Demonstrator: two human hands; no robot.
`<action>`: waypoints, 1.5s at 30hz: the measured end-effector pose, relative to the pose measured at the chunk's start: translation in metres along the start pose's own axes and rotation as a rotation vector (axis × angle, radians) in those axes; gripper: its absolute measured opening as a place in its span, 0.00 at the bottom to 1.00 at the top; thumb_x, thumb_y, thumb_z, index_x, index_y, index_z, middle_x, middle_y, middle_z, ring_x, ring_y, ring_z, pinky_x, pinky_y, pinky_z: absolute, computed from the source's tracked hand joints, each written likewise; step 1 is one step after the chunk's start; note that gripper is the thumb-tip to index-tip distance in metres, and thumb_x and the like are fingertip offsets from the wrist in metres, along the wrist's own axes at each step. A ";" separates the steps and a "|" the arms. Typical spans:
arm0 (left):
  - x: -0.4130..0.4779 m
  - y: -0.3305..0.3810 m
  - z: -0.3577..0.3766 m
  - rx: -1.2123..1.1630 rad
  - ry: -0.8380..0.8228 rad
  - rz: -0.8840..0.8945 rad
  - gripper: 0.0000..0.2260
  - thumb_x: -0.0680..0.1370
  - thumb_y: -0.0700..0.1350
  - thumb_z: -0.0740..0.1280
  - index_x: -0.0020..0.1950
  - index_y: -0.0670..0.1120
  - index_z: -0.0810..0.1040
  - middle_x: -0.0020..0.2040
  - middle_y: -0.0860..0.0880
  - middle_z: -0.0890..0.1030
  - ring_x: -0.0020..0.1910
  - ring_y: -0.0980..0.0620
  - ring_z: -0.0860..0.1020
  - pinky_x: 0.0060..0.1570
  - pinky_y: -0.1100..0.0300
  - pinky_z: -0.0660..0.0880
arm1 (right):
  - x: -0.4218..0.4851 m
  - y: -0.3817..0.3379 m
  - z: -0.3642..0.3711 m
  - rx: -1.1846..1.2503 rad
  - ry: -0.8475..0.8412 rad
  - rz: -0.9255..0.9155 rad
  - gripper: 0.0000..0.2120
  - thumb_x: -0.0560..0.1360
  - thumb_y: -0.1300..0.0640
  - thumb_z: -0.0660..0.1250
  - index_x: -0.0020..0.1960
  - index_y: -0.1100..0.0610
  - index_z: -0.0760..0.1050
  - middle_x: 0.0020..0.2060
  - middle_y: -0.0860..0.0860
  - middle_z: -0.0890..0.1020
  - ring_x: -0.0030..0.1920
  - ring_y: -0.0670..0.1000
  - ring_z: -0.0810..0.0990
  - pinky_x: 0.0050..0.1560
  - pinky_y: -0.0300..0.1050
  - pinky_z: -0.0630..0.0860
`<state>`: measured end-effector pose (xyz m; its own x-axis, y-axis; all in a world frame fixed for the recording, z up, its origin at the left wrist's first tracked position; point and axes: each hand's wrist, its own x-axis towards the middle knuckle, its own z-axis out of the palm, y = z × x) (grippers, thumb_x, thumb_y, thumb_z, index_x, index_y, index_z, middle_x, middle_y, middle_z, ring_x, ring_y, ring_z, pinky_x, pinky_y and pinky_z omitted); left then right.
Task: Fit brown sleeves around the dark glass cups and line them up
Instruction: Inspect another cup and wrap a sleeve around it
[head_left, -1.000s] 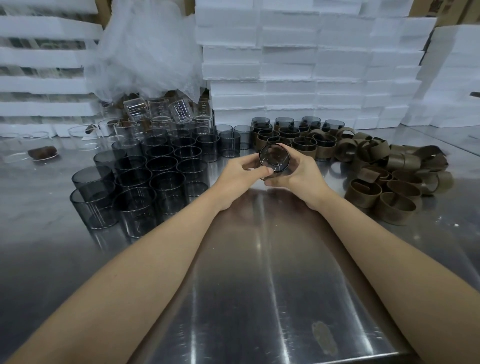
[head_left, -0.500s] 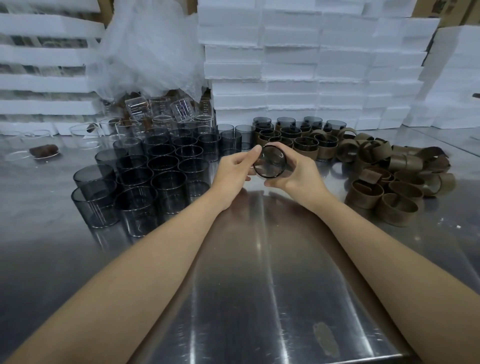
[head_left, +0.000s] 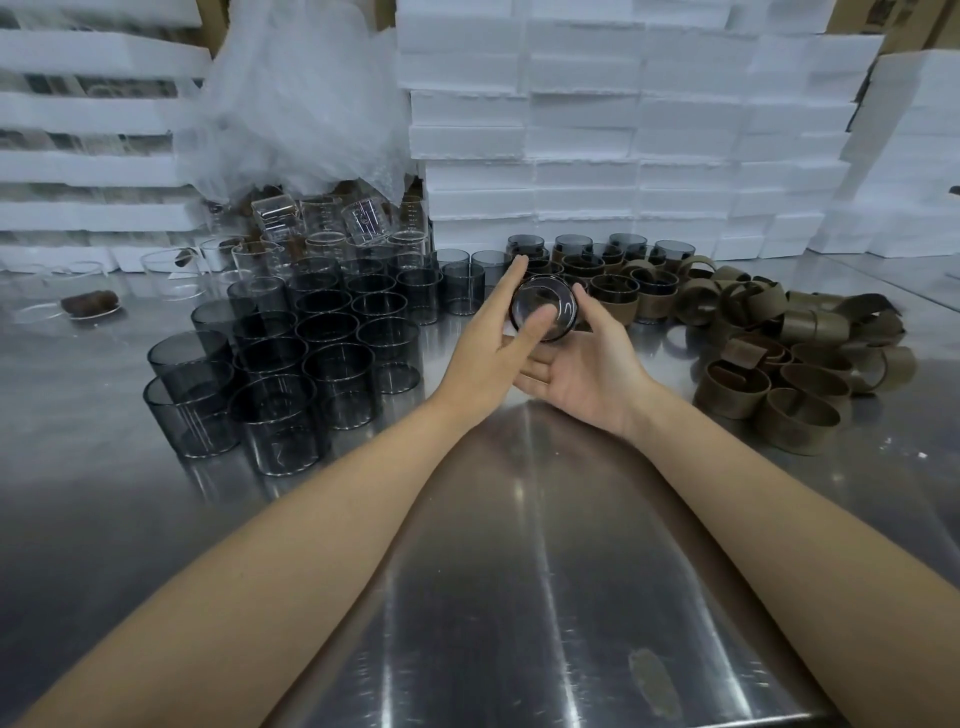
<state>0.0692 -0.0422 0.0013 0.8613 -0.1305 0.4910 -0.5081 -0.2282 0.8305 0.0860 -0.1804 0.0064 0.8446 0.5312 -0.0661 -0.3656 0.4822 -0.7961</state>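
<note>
— What lies nearest you?

— The bare, shiny steel worktop (head_left: 519, 597), with my two forearms stretched out over it.

— And your hands?

— My right hand (head_left: 587, 374) is palm up with its fingers spread loose. My left hand (head_left: 485, 343) sits just beside it, flat and open, forefinger pointing away from me. One dark smoked glass cup (head_left: 544, 310) lies tipped on its side between them, its mouth turned my way. My left thumb presses on its rim and my right fingers cradle it from underneath and behind. So neither grip is wrapped shut; the cup is only propped between the open hands. I cannot tell whether a sleeve is on it.

— What is on your left?

— A block of bare dark glass cups (head_left: 311, 364) standing upright in close rows, touching one another.

— On your right?

— A loose heap of brown curled sleeves (head_left: 795, 364), some standing on edge, some tumbled over each other.

— Farther back?

— Just beyond my hands, a cluster of dark cups wearing brown sleeves (head_left: 618, 278) stands in rows. Behind the bare cups sit clear glass beakers (head_left: 322, 244), under crumpled clear plastic wrap (head_left: 301, 104). Stacked white foam blocks (head_left: 623, 130) wall off the back.
</note>
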 end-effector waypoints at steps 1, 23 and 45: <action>0.000 0.000 0.000 0.004 -0.009 -0.001 0.30 0.80 0.51 0.66 0.79 0.52 0.57 0.78 0.53 0.63 0.75 0.56 0.64 0.74 0.53 0.62 | 0.000 0.001 0.000 0.008 0.009 0.021 0.31 0.76 0.35 0.58 0.64 0.60 0.71 0.61 0.62 0.79 0.59 0.58 0.81 0.59 0.50 0.77; 0.009 -0.006 0.000 -0.214 0.229 -0.042 0.14 0.85 0.49 0.56 0.53 0.52 0.82 0.46 0.60 0.85 0.52 0.63 0.81 0.54 0.71 0.72 | 0.001 0.000 0.000 -0.118 0.071 0.098 0.29 0.77 0.37 0.58 0.57 0.64 0.72 0.45 0.62 0.82 0.46 0.57 0.83 0.59 0.55 0.76; 0.010 -0.008 0.004 -0.085 0.204 -0.015 0.10 0.83 0.49 0.61 0.54 0.49 0.82 0.48 0.56 0.84 0.51 0.61 0.80 0.53 0.66 0.73 | 0.001 0.000 -0.003 -0.152 -0.084 0.130 0.31 0.77 0.38 0.59 0.69 0.61 0.67 0.61 0.67 0.77 0.63 0.62 0.78 0.62 0.55 0.76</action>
<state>0.0820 -0.0452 -0.0015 0.8545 0.0724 0.5144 -0.5013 -0.1453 0.8530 0.0878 -0.1821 0.0043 0.7561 0.6417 -0.1286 -0.4009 0.2989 -0.8660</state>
